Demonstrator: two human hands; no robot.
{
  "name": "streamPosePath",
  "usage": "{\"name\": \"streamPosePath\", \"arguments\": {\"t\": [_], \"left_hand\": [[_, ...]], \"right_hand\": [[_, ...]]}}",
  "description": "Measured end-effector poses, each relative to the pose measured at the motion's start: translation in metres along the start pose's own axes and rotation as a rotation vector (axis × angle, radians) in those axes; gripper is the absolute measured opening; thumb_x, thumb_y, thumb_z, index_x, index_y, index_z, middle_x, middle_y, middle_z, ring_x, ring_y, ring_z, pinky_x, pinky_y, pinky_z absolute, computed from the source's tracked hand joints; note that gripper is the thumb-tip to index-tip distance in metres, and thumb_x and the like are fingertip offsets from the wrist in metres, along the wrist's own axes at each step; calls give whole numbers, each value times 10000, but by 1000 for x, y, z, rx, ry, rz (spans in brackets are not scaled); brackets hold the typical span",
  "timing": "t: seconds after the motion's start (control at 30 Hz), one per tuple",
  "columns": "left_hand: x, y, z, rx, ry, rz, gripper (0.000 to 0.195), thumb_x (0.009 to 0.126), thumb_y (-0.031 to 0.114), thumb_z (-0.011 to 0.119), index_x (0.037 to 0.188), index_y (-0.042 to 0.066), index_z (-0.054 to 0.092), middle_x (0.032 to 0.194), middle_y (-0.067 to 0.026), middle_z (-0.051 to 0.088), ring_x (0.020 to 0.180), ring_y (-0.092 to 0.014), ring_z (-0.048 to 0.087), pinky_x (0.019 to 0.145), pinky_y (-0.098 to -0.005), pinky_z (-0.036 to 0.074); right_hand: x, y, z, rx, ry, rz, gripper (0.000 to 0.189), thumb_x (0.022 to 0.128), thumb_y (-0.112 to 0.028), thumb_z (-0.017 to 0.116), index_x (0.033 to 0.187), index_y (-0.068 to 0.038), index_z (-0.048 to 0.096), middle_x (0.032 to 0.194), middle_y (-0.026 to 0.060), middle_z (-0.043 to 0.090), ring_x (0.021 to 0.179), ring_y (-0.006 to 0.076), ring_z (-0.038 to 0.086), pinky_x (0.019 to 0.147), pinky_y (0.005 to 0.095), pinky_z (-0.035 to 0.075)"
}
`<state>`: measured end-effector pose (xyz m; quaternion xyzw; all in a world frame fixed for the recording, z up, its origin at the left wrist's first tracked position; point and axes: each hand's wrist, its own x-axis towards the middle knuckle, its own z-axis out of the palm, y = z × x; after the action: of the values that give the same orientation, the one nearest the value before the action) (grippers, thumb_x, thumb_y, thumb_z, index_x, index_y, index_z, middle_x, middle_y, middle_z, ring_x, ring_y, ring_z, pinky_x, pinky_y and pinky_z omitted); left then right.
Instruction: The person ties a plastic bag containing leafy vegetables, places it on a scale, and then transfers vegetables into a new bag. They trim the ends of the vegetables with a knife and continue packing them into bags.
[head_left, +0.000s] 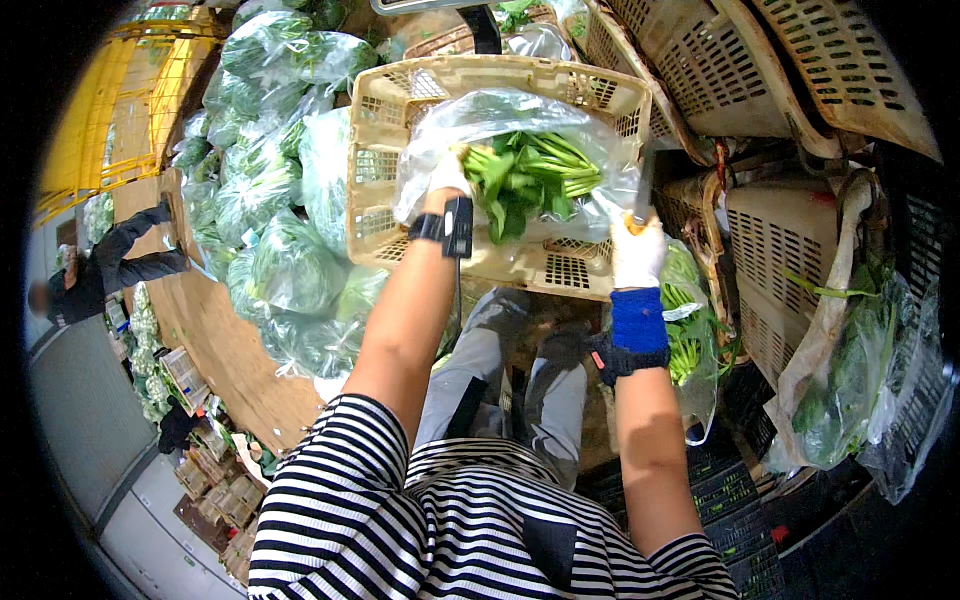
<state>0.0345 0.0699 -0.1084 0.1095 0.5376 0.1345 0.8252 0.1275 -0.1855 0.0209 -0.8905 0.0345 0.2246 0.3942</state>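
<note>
Leafy green vegetables with pale stems (536, 176) lie on and partly within a clear plastic bag (510, 112) inside a beige plastic crate (499, 66). My left hand (450, 172), in a white glove, touches the stem ends at the left side of the bunch; its fingers are partly hidden. On the right, my right hand (637, 247), gloved in white with orange at the fingertips, is at the crate's right side by the edge of the bag. Whether it grips the bag or the crate cannot be made out.
Bagged green vegetables (289, 262) are heaped left of the crate. Perforated plastic crates (780, 232) stand at the right, with another bag of greens (682, 345) beside my right wrist. A person (112, 259) is at the far left near a yellow metal frame (142, 97).
</note>
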Motion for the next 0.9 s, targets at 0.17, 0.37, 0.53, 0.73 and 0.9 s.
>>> {"name": "streamPosePath", "arguments": {"t": [0.17,0.37,0.53,0.73,0.9], "left_hand": [[73,34,-51,-7,39,343,328,895,309,450,1016,29,570,991,-127,608,865,-247,597,749,-373,505],[29,11,-26,193,152,250,466,857,391,480,1148,29,514,1071,-130,570,910,-276,568,778,-374,476],[-60,-21,-5,426,150,432,144,840,167,522,943,75,565,778,-22,576,688,-195,549,631,-336,458],[-11,-71,42,1856,-368,1077,204,734,201,632,918,113,642,852,-130,635,783,-299,604,690,-368,490],[20,-98,70,1854,-749,1234,312,594,262,718,891,185,661,843,-90,633,740,-241,611,662,-327,511]], "right_hand": [[15,22,2,293,18,-153,179,694,-81,692,808,-65,554,680,-6,548,619,99,519,609,267,453],[15,37,-24,317,-26,-122,267,705,-45,706,922,-26,551,710,-25,489,634,75,491,623,220,436],[-33,83,-62,674,-5,-72,489,737,78,604,1194,-18,460,863,3,490,866,138,535,763,237,461],[-98,117,-95,701,-14,109,309,792,76,515,1092,0,515,1153,107,511,886,140,538,743,220,445],[-128,163,-107,737,17,102,400,776,101,525,1165,19,488,1022,53,523,884,138,533,779,236,446]]}}
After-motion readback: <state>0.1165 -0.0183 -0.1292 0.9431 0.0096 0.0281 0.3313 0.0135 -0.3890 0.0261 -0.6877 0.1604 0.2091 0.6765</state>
